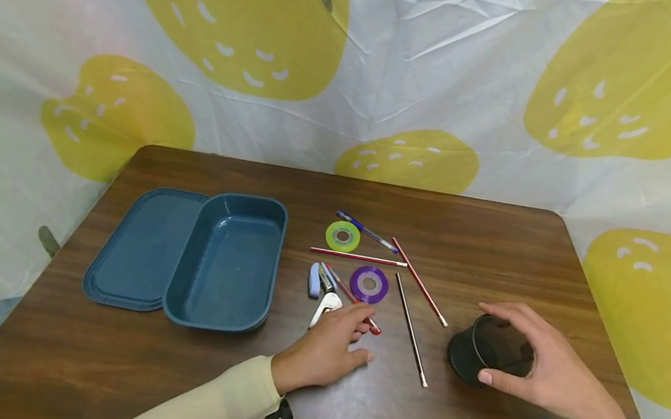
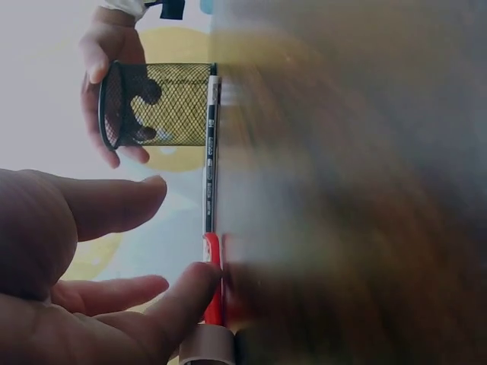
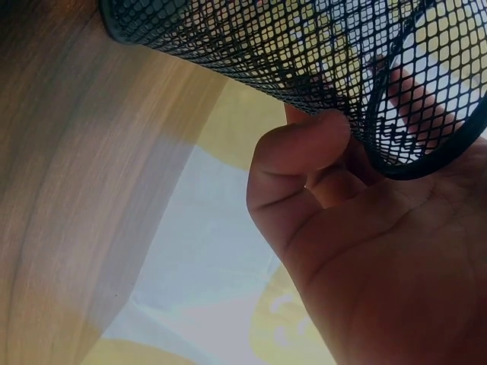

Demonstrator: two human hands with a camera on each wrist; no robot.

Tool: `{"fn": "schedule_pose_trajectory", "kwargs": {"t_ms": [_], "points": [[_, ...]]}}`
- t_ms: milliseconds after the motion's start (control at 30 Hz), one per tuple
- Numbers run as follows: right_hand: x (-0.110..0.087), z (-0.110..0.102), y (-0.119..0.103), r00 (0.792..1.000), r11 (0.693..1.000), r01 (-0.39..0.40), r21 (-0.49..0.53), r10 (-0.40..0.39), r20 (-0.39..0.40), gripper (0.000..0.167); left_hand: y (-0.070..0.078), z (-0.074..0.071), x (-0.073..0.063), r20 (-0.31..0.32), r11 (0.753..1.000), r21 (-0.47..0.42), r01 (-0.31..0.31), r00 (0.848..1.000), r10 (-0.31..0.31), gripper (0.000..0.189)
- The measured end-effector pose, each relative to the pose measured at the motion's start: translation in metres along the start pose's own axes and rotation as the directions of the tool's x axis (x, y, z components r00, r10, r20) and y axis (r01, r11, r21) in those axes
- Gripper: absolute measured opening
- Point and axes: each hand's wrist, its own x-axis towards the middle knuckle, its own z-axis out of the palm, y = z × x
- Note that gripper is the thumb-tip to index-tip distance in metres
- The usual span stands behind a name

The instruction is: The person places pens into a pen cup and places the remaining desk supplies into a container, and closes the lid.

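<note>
My right hand (image 1: 555, 365) grips a black mesh pen cup (image 1: 466, 354) near its rim, thumb and fingers on opposite sides. In the left wrist view the cup's base is down at the tabletop. My left hand (image 1: 329, 345) reaches over a red pen (image 1: 374, 327), a fingertip touching its red end (image 2: 213, 300) while the thumb stays apart. Partly under this hand lies a white object (image 1: 325, 307), beside a light blue stapler (image 1: 314, 281). A dark pencil (image 1: 411, 329) lies between the hands.
A purple ribbon roll (image 1: 385, 287), a green ribbon roll (image 1: 330, 235), a blue pen (image 1: 369, 232) and two red pencils (image 1: 358, 257) lie mid-table. At left stands a blue plastic box (image 1: 228, 273), its lid (image 1: 140, 246) beside it. Patterned cloth (image 1: 367, 119) hangs behind the table.
</note>
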Motion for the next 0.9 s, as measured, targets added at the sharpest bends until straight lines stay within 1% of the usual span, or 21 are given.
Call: {"fn": "schedule_pose_trajectory", "kwargs": {"t_ms": [67, 133, 300, 500, 633, 700, 900], "points": [[0.000, 0.001, 0.001, 1.000, 1.000, -0.012, 0.001, 0.012, 0.002, 0.097, 0.001, 0.001, 0.001, 0.009, 0.999, 0.041, -0.005, 1.000, 0.005, 0.067], [0.000, 0.001, 0.002, 1.000, 1.000, -0.015, -0.004, 0.015, 0.004, 0.098, 0.001, 0.002, 0.002, 0.017, 0.998, 0.063, -0.005, 1.000, 0.004, 0.065], [0.000, 0.001, 0.002, 1.000, 1.000, -0.016, -0.005, 0.016, 0.007, 0.097, 0.002, 0.002, 0.004, 0.020, 0.997, 0.072, -0.002, 1.000, 0.000, 0.060], [0.000, 0.001, 0.001, 1.000, 1.000, -0.021, -0.004, 0.021, 0.004, 0.096, 0.002, 0.004, 0.011, 0.031, 0.991, 0.134, -0.016, 0.999, 0.012, 0.047], [-0.001, 0.002, 0.001, 1.000, 1.000, -0.019, -0.001, 0.019, 0.005, 0.096, 0.001, 0.006, 0.016, 0.047, 0.990, 0.136, -0.024, 0.999, 0.017, 0.040], [-0.001, 0.002, 0.001, 1.000, 1.000, -0.016, 0.003, 0.016, 0.005, 0.096, 0.000, 0.007, 0.018, 0.046, 0.990, 0.140, -0.027, 0.999, 0.021, 0.036], [-0.002, 0.002, 0.001, 1.000, 1.000, -0.014, 0.005, 0.014, 0.007, 0.096, -0.002, 0.008, 0.021, 0.023, 0.980, 0.194, -0.038, 0.999, 0.034, 0.030]]}}
